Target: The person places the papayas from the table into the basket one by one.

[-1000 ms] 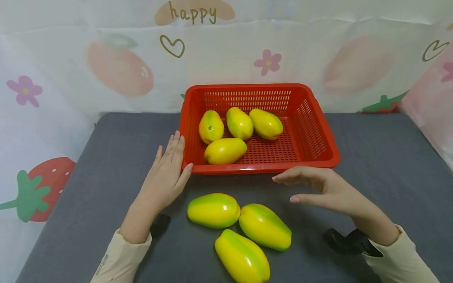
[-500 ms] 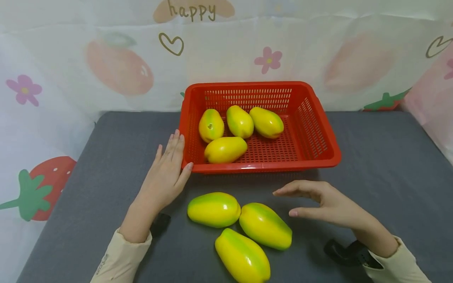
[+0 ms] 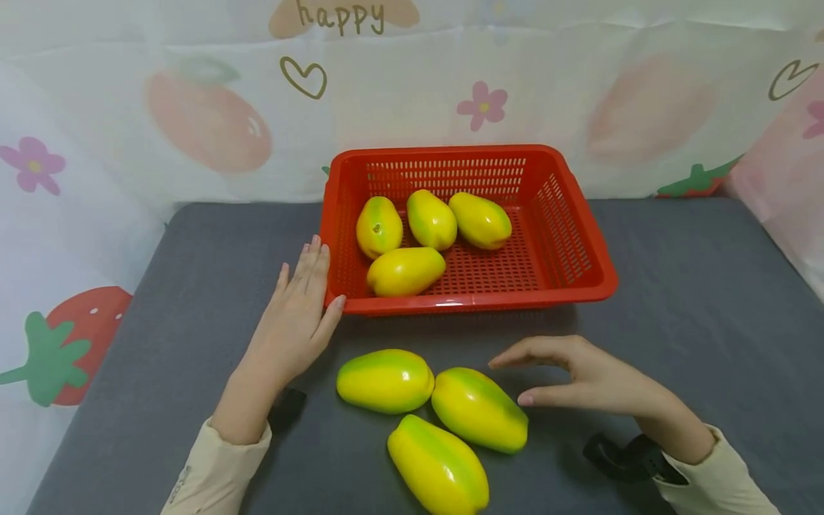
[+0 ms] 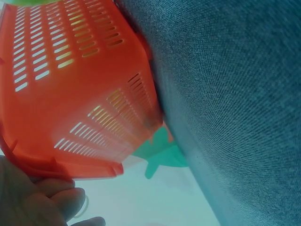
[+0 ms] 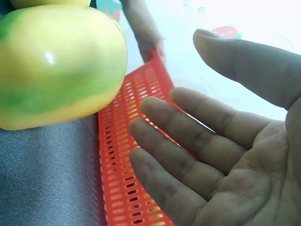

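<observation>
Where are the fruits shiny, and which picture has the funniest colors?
Head view: white glints on the yellow fruits, soft shadow near the right hand; left wrist view: funniest, the pale backdrop looks blue-green; right wrist view: one bright glint on the near fruit, backdrop nearly washed out to white.

Has a pale, creased sheet (image 3: pixel 393 93) hung behind a grey cloth-covered desk (image 3: pixel 682 286), shows the printed word "happy" (image 3: pixel 341 17), brown outlined hearts (image 3: pixel 303 79), pink flowers (image 3: pixel 483 106) and, at the left, a red strawberry (image 3: pixel 93 340), turns pink at the far right, and sits in soft, even light.
</observation>
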A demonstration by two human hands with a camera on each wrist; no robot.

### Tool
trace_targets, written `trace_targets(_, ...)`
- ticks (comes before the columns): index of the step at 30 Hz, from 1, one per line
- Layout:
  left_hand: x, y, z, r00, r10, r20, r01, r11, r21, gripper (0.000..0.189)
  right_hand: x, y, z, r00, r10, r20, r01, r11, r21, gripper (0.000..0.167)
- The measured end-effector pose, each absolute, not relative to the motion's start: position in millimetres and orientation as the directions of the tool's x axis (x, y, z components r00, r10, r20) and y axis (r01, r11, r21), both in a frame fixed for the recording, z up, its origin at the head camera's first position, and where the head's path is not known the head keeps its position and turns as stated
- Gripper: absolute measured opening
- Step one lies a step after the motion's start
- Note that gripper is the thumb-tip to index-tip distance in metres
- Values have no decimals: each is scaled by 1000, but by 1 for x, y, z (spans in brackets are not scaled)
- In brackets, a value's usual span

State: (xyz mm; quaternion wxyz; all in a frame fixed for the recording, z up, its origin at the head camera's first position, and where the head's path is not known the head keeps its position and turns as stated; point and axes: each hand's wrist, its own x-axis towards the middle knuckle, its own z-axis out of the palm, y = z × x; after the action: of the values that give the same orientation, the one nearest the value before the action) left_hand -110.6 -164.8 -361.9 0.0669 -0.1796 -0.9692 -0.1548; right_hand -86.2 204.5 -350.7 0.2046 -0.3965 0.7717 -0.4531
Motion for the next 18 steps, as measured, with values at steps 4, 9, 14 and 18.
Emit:
trace_targets(4, -110, -165, -361, -928, 325, 184, 366, 890, 273, 69, -86, 202, -353, -588, -808, 34, -434, 280, -856, 37)
trace_targets(9, -110, -165, -361, -929, 323, 183, 363, 890, 275, 70, -85, 198, -356, -582, -813, 19, -432, 289, -854, 38)
trace_targets(14, -110, -164, -361, -930, 321, 179, 361, 893, 270, 70, -85, 196, -360, -578, -816, 20, -428, 281, -859, 38)
trace_targets(18, -110, -164, -360, -931, 320, 176, 359, 893, 272, 70, -86, 195, -361, -583, -812, 26, -442, 290, -849, 39)
